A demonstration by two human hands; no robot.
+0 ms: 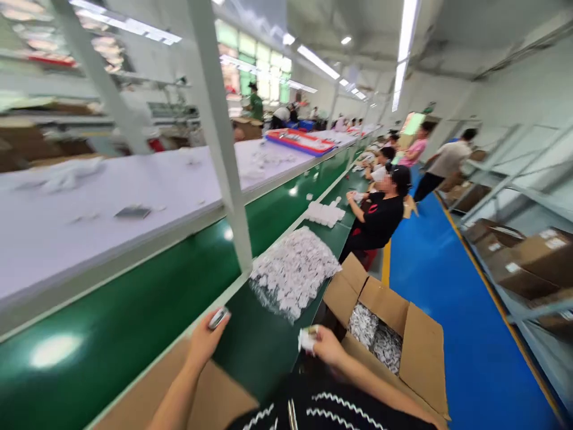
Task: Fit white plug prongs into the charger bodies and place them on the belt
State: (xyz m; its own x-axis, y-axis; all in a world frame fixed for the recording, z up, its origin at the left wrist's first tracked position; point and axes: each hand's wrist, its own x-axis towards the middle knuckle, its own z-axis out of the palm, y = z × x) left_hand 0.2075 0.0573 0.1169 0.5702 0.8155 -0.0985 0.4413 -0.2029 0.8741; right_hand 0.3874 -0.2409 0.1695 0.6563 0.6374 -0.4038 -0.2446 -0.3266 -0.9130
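My left hand [209, 337] is closed round a small silver-and-dark piece [218, 318], held above the near edge of the green bench [244, 343]. To the right, my right hand [326, 345] pinches a small white piece [307, 338] near the bench edge; its exact kind is too blurred to tell. Beyond both hands a clear bag [298, 269] full of many small white pieces lies on the bench. Close by my right arm stands an open cardboard box [423, 346] with bags of small white and grey parts [376, 334] inside.
A green conveyor belt [179, 275] runs along the left, with a white post [219, 131] rising beside it. White blocks [326, 213] lie farther along the bench, where a person in black [380, 209] sits. Shelves with boxes [532, 263] line the blue aisle [478, 358].
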